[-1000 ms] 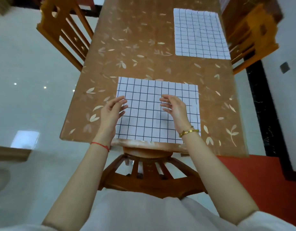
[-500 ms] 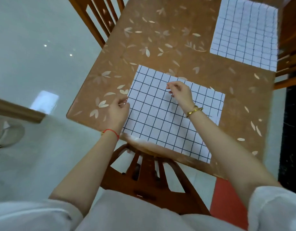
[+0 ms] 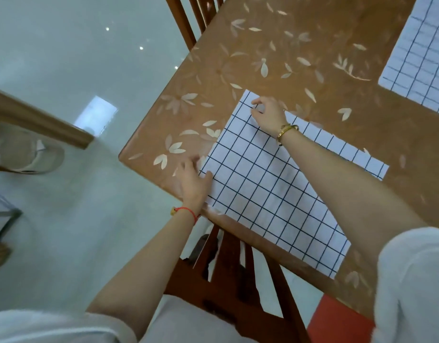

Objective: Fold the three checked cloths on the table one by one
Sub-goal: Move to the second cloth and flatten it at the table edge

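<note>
Near cloth (image 3: 275, 194): flat on table (image 3: 263, 45), 6 o'clock, unfolded. Right hand (image 3: 268, 117) pinches its 11 o'clock corner; left hand (image 3: 192, 181) flat at 9 o'clock edge. Second cloth (image 3: 421, 58), 1 o'clock: unfolded. Third unseen; apparently no fold made yet

I get one view only, from the head camera, looking steeply down and forward at close range. It is rolled, so the edge of the table (image 3: 300, 45) runs diagonally; the near cloth (image 3: 263, 194) sits mid-frame, with the floor (image 3: 65, 70) filling the left side.
</note>
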### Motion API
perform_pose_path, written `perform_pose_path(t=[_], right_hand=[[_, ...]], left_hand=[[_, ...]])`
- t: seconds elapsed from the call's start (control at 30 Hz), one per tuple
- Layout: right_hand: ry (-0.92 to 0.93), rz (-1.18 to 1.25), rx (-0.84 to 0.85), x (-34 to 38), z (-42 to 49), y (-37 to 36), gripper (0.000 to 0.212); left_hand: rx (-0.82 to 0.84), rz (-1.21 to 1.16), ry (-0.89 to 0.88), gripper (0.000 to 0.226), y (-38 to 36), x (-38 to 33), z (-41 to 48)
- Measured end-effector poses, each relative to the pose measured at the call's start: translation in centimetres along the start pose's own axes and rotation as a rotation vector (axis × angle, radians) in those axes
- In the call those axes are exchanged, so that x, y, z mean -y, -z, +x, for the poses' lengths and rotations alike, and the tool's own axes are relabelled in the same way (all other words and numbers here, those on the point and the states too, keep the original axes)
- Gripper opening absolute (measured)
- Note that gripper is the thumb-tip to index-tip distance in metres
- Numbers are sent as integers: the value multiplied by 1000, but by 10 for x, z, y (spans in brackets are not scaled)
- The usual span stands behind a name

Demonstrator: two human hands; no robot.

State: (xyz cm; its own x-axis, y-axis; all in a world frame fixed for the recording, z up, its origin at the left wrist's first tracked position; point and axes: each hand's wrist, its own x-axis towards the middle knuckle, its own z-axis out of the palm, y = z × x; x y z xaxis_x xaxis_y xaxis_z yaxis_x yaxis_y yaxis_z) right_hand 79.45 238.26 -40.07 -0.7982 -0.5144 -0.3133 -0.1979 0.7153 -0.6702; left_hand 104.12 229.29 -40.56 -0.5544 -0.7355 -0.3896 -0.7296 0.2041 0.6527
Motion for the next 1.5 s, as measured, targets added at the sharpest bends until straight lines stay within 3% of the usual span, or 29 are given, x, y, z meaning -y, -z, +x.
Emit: perform_pose_path(t=[0.23,0.37,0.5,0.67,0.87,1.07,1.33,1.5], right_hand=[[-10,-206,32,1,28,-17,50],[-29,-266,-24,6,30,-21,55],[-16,-342,-18,9,34,-21,41],[63,-438,8,8,22,-13,20],[215,-427,-185,12,-8,24,10],[130,-334,-401,16,-57,82,14],[87,-279,-674,14,-145,154,12],[129,-224,-806,23,-202,191,14]], left_hand=[[-20,215,-64,52,-3,8,4],[-27,202,-33,42,-3,10,5],[24,273,-3,23,-3,13,12],[68,283,-21,32,1,15,14],[35,90,-106,27,22,4,15],[-71,-99,-327,10,58,-31,13],[-68,-183,-610,6,99,-110,2],[-119,-100,-838,9,123,-163,-12]])
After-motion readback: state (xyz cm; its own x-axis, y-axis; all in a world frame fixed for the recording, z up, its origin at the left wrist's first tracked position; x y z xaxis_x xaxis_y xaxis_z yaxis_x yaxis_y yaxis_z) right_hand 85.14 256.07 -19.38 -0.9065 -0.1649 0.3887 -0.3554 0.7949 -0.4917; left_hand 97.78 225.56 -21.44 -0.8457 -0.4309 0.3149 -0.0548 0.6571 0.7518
